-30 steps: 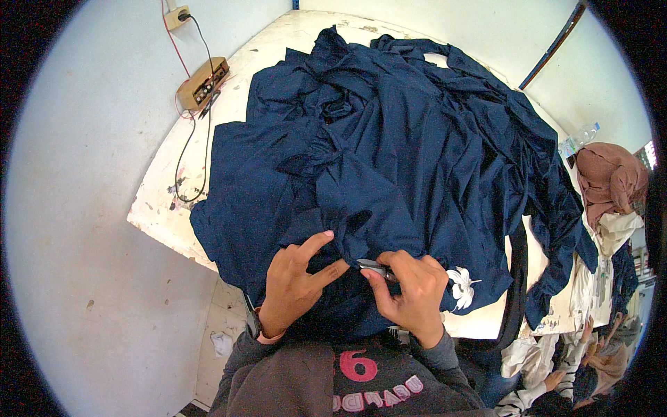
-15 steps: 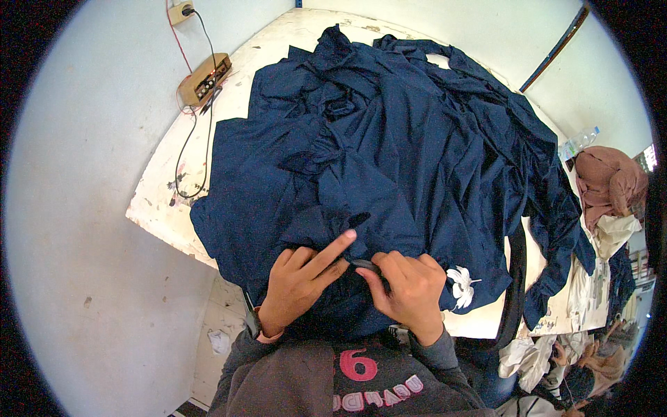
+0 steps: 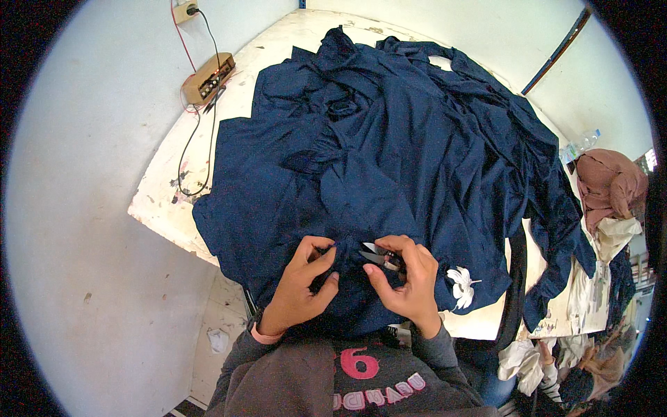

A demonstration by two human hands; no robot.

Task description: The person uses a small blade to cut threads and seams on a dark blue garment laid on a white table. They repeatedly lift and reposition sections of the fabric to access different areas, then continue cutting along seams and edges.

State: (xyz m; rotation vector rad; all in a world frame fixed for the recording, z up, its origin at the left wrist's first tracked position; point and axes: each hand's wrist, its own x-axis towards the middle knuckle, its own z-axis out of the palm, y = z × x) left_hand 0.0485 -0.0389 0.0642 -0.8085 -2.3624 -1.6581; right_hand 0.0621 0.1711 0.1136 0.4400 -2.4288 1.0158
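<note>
the right hand [image 3: 411, 283] grasps snips [image 3: 374, 258], blades apart, over the navy cloth [image 3: 417, 160] on the table [image 3: 158, 201]. the left hand [image 3: 300, 290] curls at the cloth; whether it pinches cannot be told. apparent step: trimming; next move needs precise blade placement.

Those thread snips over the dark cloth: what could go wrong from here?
The thread snips in the right hand have their blades apart and pointing toward the left hand, so a slip might nick a finger. The navy fabric lies bunched in folds close to the tips, so a stray cut could perhaps catch a fold.
</note>
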